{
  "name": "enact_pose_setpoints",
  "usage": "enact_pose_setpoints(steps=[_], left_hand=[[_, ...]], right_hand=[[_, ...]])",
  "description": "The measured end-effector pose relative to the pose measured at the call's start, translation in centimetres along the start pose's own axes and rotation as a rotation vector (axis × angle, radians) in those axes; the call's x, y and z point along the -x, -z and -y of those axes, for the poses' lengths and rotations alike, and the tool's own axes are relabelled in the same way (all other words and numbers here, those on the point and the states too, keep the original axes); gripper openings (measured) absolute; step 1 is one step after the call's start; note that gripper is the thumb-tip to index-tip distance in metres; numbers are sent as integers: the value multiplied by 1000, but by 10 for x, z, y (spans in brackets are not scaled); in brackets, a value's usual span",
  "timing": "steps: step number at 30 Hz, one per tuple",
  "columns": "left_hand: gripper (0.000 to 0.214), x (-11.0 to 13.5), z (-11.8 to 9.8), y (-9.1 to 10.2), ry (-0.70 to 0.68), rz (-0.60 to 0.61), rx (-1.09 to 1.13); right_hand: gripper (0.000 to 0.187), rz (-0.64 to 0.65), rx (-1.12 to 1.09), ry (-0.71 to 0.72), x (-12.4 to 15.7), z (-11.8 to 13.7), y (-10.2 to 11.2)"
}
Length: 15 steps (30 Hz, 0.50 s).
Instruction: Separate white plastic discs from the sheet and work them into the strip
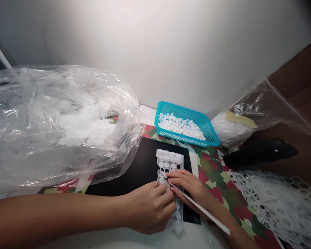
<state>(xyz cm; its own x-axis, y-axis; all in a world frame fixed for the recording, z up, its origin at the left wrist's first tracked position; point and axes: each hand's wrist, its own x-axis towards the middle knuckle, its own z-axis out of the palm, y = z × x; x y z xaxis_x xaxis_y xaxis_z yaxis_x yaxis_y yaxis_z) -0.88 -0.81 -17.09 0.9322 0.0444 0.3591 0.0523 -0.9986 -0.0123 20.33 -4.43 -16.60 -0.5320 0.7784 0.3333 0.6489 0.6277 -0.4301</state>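
Note:
A white rubbery sheet of round discs (169, 162) lies on a black mat (134, 169), some of its holes punched out. My left hand (150, 207) rests on the sheet's near half, fingers curled and pinched on it. My right hand (189, 186) lies flat beside it, fingertips pressing a disc near the sheet's middle. A thin white strip (204, 212) runs across my right wrist.
A turquoise basket (212, 138) holds several loose white discs (180, 124). A big clear plastic bag of white pieces (57, 124) fills the left. A smaller clear bag (248, 121) sits right, with a heap of punched-out white sheets (277, 200) below it. A camouflage-patterned cloth (217, 173) covers the table.

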Motion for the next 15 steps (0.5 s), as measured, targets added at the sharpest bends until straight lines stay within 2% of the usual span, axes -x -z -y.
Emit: enact_pose_setpoints(steps=[15], left_hand=[[28, 0, 0, -1, 9, 4, 15]], right_hand=[[18, -10, 5, 4, -2, 2, 1]])
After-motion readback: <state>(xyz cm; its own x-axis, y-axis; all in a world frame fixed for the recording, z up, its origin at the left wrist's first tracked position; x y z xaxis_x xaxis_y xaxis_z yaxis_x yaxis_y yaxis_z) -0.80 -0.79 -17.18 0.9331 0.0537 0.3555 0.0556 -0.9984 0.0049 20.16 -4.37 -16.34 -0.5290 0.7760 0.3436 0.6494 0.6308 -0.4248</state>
